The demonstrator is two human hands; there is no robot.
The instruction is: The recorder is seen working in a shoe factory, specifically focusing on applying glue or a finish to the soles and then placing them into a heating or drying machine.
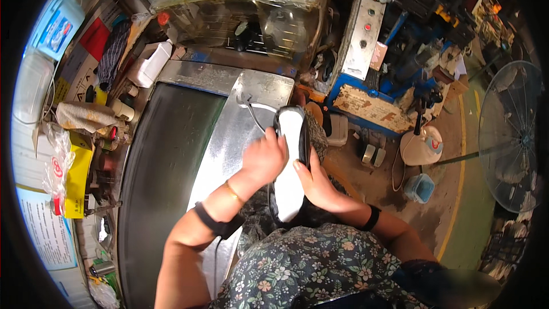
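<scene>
A shoe (292,131) with a black edge and a long white underside lies lengthwise in front of my body, white face up. My right hand (318,182) grips its right side, thumb on the white face and fingers round the black edge. At the left edge my left hand (266,157) is closed in a fist. What it pinches, if anything, is hidden by the fingers. Just beyond the shoe's far end, a light curved strip (260,105) and a thin dark line run over the metal bench top (222,151).
A dark conveyor belt (171,154) runs along the left, beside a shelf with a white bin (150,64) and a yellow box (78,177). A blue-framed machine (366,106) stands at the far right. On the floor are a white jug (420,146), a blue container (419,187) and a large fan (517,137).
</scene>
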